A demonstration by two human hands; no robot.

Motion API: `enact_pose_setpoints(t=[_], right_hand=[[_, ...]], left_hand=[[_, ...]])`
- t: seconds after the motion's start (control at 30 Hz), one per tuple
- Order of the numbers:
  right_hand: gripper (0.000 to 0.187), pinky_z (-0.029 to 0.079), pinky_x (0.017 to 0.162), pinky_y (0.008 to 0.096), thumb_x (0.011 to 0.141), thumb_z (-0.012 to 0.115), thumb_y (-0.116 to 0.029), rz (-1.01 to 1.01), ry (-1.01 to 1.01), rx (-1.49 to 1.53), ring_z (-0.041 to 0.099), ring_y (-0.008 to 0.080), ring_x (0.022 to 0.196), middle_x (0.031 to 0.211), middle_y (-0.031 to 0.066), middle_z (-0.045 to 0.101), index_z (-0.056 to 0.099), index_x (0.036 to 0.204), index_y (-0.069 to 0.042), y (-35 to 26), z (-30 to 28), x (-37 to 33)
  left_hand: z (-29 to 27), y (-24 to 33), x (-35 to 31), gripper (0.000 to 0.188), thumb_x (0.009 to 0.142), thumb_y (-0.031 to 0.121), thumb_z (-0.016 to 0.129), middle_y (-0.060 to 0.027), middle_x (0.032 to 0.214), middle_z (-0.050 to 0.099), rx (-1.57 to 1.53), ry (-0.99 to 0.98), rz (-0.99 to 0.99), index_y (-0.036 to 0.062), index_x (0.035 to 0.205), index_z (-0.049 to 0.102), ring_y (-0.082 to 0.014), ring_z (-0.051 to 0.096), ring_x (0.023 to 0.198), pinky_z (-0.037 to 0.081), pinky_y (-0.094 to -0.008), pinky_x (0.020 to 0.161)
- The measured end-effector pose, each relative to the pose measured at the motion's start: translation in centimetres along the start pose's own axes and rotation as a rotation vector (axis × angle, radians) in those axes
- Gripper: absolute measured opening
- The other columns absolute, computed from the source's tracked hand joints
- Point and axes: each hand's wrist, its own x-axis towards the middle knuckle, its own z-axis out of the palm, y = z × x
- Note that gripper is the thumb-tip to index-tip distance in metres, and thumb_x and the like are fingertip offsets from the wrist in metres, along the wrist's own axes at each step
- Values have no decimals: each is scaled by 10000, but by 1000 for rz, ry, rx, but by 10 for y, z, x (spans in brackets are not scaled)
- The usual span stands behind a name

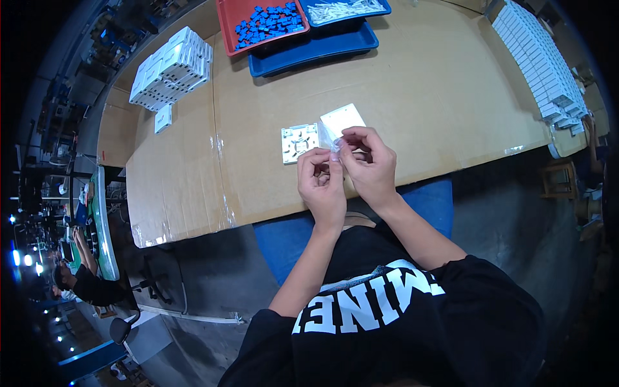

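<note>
Close together over the near part of the table, my left hand (322,180) and my right hand (369,160) pinch a small clear plastic bag (328,137) between thumbs and fingers. What the bag contains is too small to make out. Just left of the bag, a white plastic box base (299,142) lies with its moulded inside facing up. Behind my fingers a flat white cover (343,120) rests on the cardboard, partly hidden by the bag and my right hand.
A red tray (227,27) of blue parts and a blue tray (348,18) of white pieces stand at the back, above another blue tray (316,59). White boxes are stacked left (173,68) and right (538,61). Another person (97,284) sits far left.
</note>
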Motion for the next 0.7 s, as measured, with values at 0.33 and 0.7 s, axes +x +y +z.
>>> enact_pose_setpoints(t=[0.33, 0.7], right_hand=[[190, 588, 802, 283, 867, 687, 89, -443, -336, -121, 689, 158, 912, 1090, 95, 689, 746, 1031, 13, 7, -24, 11], [162, 553, 609, 239, 992, 670, -37, 271, -350, 308, 645, 96, 633, 847, 54, 700, 708, 1123, 50, 19, -20, 12]], left_hand=[[-26, 27, 28, 258, 1065, 271, 605, -47, 970, 685, -239, -114, -491, 24, 1082, 676, -66, 621, 701, 507, -204, 568], [-44, 13, 34, 261, 1041, 237, 659, -27, 1008, 718, -211, -63, -376, 17, 1165, 728, -62, 614, 777, 527, -226, 692]])
